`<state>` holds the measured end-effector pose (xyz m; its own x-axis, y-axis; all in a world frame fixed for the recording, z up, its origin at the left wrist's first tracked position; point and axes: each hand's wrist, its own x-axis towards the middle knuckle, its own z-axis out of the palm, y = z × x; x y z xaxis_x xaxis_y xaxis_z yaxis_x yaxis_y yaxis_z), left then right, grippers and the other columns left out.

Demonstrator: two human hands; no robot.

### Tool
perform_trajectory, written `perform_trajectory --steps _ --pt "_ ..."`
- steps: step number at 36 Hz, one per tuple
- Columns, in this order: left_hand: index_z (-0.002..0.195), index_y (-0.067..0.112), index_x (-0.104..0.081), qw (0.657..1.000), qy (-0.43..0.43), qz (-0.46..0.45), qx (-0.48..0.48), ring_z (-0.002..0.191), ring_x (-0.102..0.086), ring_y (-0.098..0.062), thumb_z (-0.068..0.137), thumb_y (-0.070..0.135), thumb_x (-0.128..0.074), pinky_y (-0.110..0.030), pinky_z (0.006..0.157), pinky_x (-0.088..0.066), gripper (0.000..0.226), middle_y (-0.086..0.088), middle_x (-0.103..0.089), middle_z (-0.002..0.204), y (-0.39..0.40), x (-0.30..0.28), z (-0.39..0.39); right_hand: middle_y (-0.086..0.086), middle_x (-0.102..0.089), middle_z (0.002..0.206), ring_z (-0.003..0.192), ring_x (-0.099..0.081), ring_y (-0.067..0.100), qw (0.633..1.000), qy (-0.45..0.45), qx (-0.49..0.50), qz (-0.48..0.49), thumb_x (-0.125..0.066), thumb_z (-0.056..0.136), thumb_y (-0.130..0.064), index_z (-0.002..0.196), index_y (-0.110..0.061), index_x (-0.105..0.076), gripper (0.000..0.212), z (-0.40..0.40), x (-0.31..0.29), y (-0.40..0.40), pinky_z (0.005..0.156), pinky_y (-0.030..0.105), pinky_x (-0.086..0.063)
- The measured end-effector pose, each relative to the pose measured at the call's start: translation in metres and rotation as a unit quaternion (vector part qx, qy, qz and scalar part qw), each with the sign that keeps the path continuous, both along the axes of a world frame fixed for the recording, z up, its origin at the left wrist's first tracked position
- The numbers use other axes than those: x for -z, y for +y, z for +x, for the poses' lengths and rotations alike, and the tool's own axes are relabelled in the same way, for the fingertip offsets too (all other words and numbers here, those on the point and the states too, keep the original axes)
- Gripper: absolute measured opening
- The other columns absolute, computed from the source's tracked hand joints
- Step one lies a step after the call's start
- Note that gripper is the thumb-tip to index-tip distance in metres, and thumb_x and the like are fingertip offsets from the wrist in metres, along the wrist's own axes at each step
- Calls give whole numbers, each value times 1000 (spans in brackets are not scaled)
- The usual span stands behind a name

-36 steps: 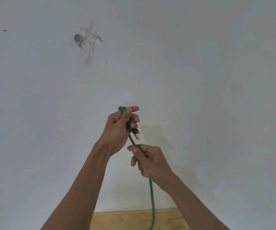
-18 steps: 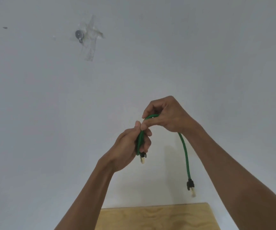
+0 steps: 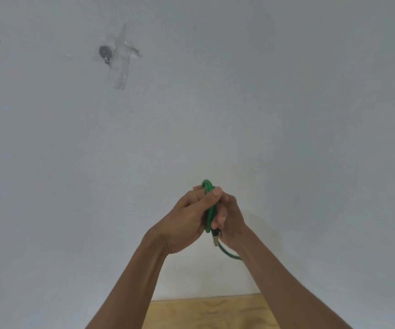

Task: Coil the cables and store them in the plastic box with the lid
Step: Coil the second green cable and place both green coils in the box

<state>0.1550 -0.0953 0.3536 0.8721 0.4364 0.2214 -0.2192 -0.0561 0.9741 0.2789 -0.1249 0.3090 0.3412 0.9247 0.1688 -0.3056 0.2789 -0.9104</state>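
Note:
A green cable point(image 3: 209, 211) is folded into a tight bundle held up in front of a white wall. My left hand point(image 3: 187, 222) grips the bundle, thumb pressed over its top loop. My right hand point(image 3: 229, 222) is pressed against it from the right, fingers curled round the strands. A black and clear plug point(image 3: 215, 236) hangs just below the hands, and a short green loop point(image 3: 229, 254) curves down under my right wrist. The plastic box with the lid is out of sight.
A white wall point(image 3: 286, 115) fills nearly the whole view, with a small metal hook under clear tape point(image 3: 111, 55) at the upper left. A strip of light wooden tabletop point(image 3: 206, 312) shows at the bottom between my forearms.
My right hand came down from above and closed against the left hand. The hanging length of cable with its second plug has been gathered up, leaving only a short loop below.

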Motion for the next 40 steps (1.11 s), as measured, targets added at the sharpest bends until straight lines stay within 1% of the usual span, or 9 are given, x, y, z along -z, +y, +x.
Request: perform_trajectory --steps 3,8,14,17,20,25,27,34,40 --pt "91 0 -63 999 4 39 -30 66 -43 -33 95 49 -56 -43 59 -32 49 -14 -47 65 0 0 4 7 -40 50 49 -41 20 998 -1 26 -51 -47 91 -18 51 -14 -56 40 -10 15 -3 48 27 -39" --pt "103 6 -59 986 -10 129 -107 58 -49 -16 99 42 -46 -23 56 -47 38 -2 -54 68 7 -9 6 2 -56 66 52 -38 13 998 -40 -30 -26 -53 102 -23 74 -12 -64 32 -27 30 -26 49 28 -34" --pt "102 5 -61 951 7 231 -203 64 -52 -16 104 31 -44 -37 66 -47 31 1 -61 72 29 -11 -4 0 -68 69 56 -45 20 980 -184 75 -28 -65 95 -20 106 -17 -75 15 -30 27 -38 51 24 -38" --pt "100 2 -62 945 39 246 -212 65 -54 -16 99 40 -48 -35 68 -47 40 -2 -63 75 38 -2 -11 -9 -75 81 66 -62 13 938 -331 99 -6 -70 90 -19 108 -23 -75 20 -21 11 -45 65 23 -50" --pt "89 4 -61 944 70 250 -204 72 -59 -22 98 52 -47 -40 72 -51 50 1 -65 78 40 10 -15 -17 -74 88 60 -58 1 854 -507 111 10 -68 88 -20 105 -29 -73 20 -11 -17 -49 66 19 -47" --pt "75 9 -60 949 91 253 -165 62 -54 -16 98 62 -24 -37 64 -44 68 -7 -63 68 28 22 -18 -40 -55 58 58 -54 -6 758 -642 114 22 -78 82 -30 90 -32 -74 9 3 -73 -49 61 10 -30" --pt "85 9 -63 960 78 220 -153 61 -53 -18 98 65 -16 -39 62 -44 74 -8 -63 67 19 24 -18 -27 -61 59 57 -55 1 764 -638 86 39 -82 77 -28 82 -30 -75 9 9 -89 -44 62 17 -35" --pt "86 18 -62 977 35 162 -136 63 -51 -23 91 69 -16 -39 64 -44 69 -8 -60 67 -3 18 -19 9 -75 73 67 -69 17 884 -460 -29 80 -88 68 -4 81 1 -76 18 22 -107 -28 66 26 -55" --pt "74 12 -57 979 23 157 -126 54 -45 -19 95 68 -17 -43 63 -42 72 -1 -52 55 -13 16 -27 4 -72 83 78 -61 18 914 -393 -63 79 -82 75 -10 83 -12 -75 11 22 -90 -21 72 29 -51"
